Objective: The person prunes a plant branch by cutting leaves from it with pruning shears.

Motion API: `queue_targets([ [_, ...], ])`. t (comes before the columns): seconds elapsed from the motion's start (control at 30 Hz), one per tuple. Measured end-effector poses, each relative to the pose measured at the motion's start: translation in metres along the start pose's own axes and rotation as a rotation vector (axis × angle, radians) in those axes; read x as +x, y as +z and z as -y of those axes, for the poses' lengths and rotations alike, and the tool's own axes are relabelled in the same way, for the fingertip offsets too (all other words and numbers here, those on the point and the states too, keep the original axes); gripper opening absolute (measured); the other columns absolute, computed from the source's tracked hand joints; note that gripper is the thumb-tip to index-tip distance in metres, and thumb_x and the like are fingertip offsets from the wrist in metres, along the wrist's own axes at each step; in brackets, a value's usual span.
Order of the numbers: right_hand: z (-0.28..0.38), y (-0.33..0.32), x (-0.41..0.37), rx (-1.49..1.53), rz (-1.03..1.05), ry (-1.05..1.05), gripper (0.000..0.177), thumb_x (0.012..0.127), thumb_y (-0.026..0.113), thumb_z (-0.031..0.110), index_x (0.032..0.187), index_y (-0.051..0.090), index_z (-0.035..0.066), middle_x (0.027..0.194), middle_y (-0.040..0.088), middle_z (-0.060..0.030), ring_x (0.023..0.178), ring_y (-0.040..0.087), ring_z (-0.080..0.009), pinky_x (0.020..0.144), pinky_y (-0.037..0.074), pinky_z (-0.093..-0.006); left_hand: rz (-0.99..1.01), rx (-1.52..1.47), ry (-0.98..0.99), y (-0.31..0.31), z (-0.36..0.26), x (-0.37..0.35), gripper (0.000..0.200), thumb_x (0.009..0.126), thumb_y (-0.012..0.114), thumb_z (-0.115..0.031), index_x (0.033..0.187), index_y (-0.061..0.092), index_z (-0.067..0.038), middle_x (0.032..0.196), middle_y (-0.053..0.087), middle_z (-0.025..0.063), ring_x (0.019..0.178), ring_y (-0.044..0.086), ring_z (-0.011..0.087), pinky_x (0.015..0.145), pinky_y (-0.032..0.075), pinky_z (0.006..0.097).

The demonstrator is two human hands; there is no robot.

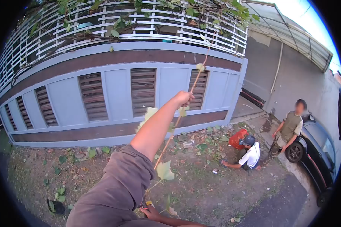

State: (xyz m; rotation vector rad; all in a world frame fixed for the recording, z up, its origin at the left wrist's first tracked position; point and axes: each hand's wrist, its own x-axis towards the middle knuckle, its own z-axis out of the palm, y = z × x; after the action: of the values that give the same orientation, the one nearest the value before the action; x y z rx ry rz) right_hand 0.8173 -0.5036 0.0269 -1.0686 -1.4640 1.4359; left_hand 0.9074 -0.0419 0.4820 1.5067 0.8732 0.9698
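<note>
My left arm stretches up and forward, and my left hand (183, 98) is closed round a long thin vine stem (166, 145). The stem slants from the white fence top down past my sleeve and bears a few pale green leaves, one a broad leaf (165, 171). Low in the view, my right hand (150, 213) is closed near the stem's lower end. Something small, with dark and yellow parts, shows at its fingers; I cannot make out what it is. My left sleeve hides part of the stem.
A blue-grey wall (117, 87) with slatted vents carries a vine-covered white fence (155, 24). To the right, a person in white (250, 155) crouches by a red sack (237, 139). Another person (290, 128) stands beside a dark car (316, 151). Fallen leaves (60, 193) litter the ground.
</note>
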Motion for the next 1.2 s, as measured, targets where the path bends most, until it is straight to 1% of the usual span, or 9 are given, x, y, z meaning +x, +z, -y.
queue_targets([
  [0.13,-0.145,-0.109,0.053,0.13,-0.018,-0.166,0.045,0.102,0.06,0.044,0.112,0.062,0.0,0.102,0.068,-0.0086,0.094,0.061,-0.0181,0.081,0.047,-0.0355,-0.034,-0.108,0.132,-0.017,0.002,0.015,0.041,0.106,0.05,-0.039,0.091,0.064,-0.003,0.071,0.058,0.0032,0.052,0.042,0.0132,0.048,0.035,0.0345],
  [0.17,-0.197,-0.135,0.075,-0.266,0.148,0.212,0.046,0.104,0.054,0.047,0.12,0.061,0.004,0.116,0.068,-0.0128,0.106,0.065,-0.026,0.093,0.051,-0.0379,-0.095,-0.099,0.199,-0.03,0.006,0.018,0.045,0.105,0.051,-0.041,0.09,0.065,-0.002,0.068,0.058,0.0047,0.053,0.046,0.0151,0.049,0.038,0.0366],
  [0.47,-0.119,-0.311,0.107,0.68,-0.636,-0.094,0.046,0.104,0.05,0.05,0.12,0.061,0.008,0.123,0.067,-0.0138,0.113,0.065,-0.0333,0.101,0.052,-0.0447,-0.364,0.337,0.384,-0.178,0.121,-0.014,0.059,0.105,0.049,-0.049,0.091,0.064,0.006,0.067,0.06,0.0182,0.065,0.057,0.0307,0.068,0.046,0.0456],
  [0.73,0.38,-0.322,0.381,0.831,-0.12,-0.461,0.06,0.087,0.05,0.057,0.134,0.054,0.021,0.151,0.05,-0.0249,0.143,0.044,-0.0428,0.112,0.036,-0.059,-0.276,0.106,0.396,-0.09,0.13,-0.018,0.055,0.107,0.048,-0.045,0.082,0.06,0.003,0.062,0.054,0.0127,0.059,0.053,0.0229,0.06,0.043,0.0431],
  [0.83,0.454,-0.308,0.431,0.911,-0.044,-0.403,0.055,0.086,0.049,0.056,0.125,0.057,0.018,0.139,0.057,-0.026,0.128,0.057,-0.0436,0.1,0.046,-0.0568,-0.302,0.163,0.409,-0.079,0.124,-0.022,0.058,0.107,0.047,-0.044,0.073,0.056,0.001,0.058,0.051,0.0102,0.057,0.05,0.0191,0.057,0.041,0.0419],
  [0.9,0.464,-0.305,0.444,0.956,-0.166,-0.312,0.053,0.086,0.046,0.055,0.114,0.058,0.012,0.108,0.065,-0.0193,0.095,0.064,-0.0326,0.079,0.05,-0.0471,-0.352,0.242,0.408,-0.084,0.12,-0.027,0.057,0.107,0.046,-0.044,0.08,0.061,0.004,0.068,0.06,0.0278,0.07,0.063,0.0467,0.068,0.047,0.0519],
  [0.93,0.455,-0.315,0.45,0.956,-0.167,-0.316,0.053,0.086,0.046,0.055,0.114,0.058,0.012,0.108,0.065,-0.0193,0.095,0.064,-0.0326,0.079,0.05,-0.0471,-0.355,0.244,0.437,-0.087,0.118,-0.028,0.059,0.108,0.046,-0.042,0.074,0.056,0.005,0.059,0.052,0.0203,0.055,0.051,0.0308,0.06,0.043,0.049],
  [1.03,0.438,-0.331,0.455,0.974,0.023,-0.368,0.053,0.084,0.044,0.055,0.103,0.059,0.007,0.078,0.056,-0.0077,0.065,0.05,-0.0213,0.059,0.039,-0.0369,-0.299,0.331,0.426,-0.084,0.108,-0.047,0.057,0.107,0.046,-0.043,0.08,0.062,0.005,0.072,0.061,0.0304,0.077,0.063,0.052,0.071,0.048,0.0539],
  [1.2,0.473,-0.304,0.386,1.013,-0.342,-0.384,0.048,0.081,0.042,0.055,0.081,0.058,0.009,0.062,0.045,0.0007,0.049,0.031,-0.0166,0.044,0.021,-0.0317,-0.287,0.327,0.45,-0.042,0.084,-0.078,0.056,0.107,0.045,-0.042,0.083,0.062,0.005,0.074,0.062,0.0314,0.08,0.063,0.0528,0.072,0.048,0.0548],
])
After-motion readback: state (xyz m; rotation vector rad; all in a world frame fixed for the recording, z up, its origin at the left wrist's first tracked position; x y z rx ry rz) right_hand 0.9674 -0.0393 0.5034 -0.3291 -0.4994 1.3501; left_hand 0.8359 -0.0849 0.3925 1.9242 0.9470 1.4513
